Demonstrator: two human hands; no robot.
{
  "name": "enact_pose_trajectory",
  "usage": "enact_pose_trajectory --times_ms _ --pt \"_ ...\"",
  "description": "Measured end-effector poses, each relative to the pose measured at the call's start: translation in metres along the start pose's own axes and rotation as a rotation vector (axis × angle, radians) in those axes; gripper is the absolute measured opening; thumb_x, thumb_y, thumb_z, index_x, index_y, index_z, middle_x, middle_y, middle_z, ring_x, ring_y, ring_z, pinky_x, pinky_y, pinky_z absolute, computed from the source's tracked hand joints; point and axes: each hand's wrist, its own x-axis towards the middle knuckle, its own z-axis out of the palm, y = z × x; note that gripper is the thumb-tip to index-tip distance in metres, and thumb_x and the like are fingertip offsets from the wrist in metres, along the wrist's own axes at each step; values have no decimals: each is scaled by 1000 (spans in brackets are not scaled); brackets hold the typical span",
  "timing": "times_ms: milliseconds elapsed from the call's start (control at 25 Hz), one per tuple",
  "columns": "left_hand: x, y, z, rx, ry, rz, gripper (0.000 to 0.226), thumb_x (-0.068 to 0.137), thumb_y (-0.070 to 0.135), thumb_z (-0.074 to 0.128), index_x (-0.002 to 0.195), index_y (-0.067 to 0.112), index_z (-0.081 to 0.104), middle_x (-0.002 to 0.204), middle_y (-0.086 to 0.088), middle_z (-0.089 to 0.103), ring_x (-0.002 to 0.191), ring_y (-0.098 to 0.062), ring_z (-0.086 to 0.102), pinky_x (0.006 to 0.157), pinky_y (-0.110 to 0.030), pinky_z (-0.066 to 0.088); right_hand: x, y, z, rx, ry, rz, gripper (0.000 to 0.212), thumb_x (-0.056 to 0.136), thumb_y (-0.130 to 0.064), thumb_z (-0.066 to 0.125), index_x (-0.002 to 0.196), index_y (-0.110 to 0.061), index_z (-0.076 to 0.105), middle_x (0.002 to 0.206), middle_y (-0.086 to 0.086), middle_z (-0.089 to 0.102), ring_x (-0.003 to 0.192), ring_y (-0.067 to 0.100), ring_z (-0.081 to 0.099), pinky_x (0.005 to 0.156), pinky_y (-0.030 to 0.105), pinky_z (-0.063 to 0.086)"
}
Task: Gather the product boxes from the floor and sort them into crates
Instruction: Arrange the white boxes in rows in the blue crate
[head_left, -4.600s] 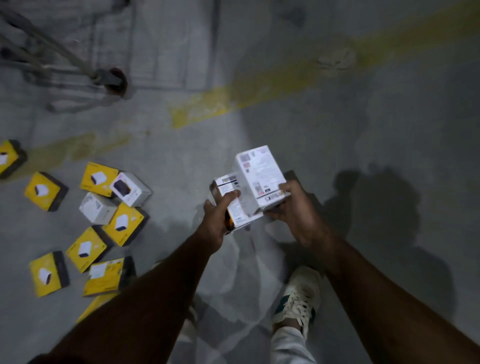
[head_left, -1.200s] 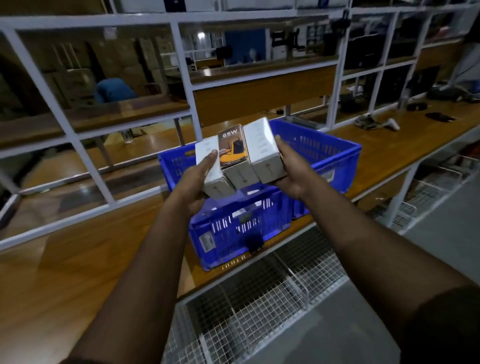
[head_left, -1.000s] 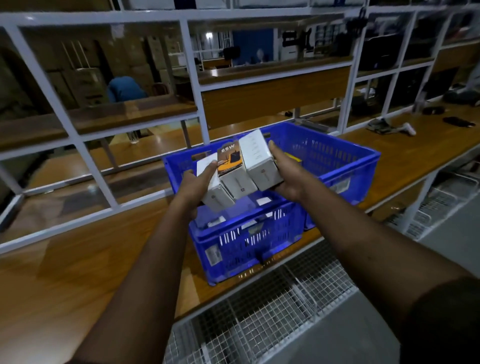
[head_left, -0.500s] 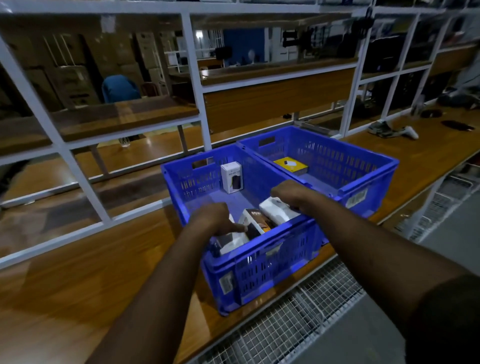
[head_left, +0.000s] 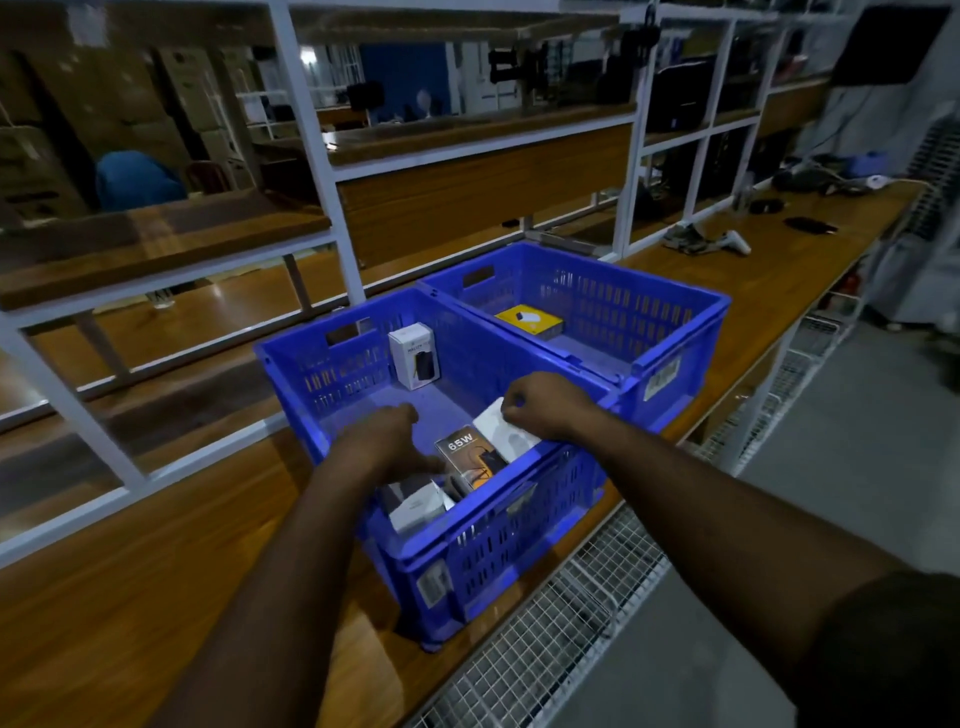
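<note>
Half a second ago your hands were lowering the three boxes over the rim; now they lie inside the near blue slotted plastic crate, against its front wall, so this batch is, by my reading, delivered; the white carton nearest you lies by the front wall, the box printed "65W" in orange and black leans beside it, and the plain white box rests at the right.

Your left hand hovers over the white carton with fingers loosely spread, gripping nothing that I can see; your right hand has its fingers curled at the upper edge of the plain white box, and whether it pinches that box or only touches it I cannot tell.

A small white box with a dark picture stands upright at the crate's far wall; the far blue crate, touching the near one, holds one flat yellow box; both sit on the wooden bench.

Judging by the task, more boxes likely wait on the floor; free your right hand and go back.
</note>
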Motion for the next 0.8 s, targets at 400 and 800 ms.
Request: enact_pose_trajectory --times_ms 400,800 --pt "18 81 9 -113 220 280 82 81 44 71 149 15 35 154 -13 34 140 -35 33 111 -54 33 -47 28 11 352 651 81 16 93 -23 58 106 -18 66 109 7 56 110 27 48 92 38 41" --pt "-39 274 57 -560 366 891 61 85 29 73 136 8 48 125 -12 57 114 -26 57 92 -37 46 -196 144 31 276 906 535 15 84 -20 56 97 -18 64 96 7 59 97 23 53 78 35 45"
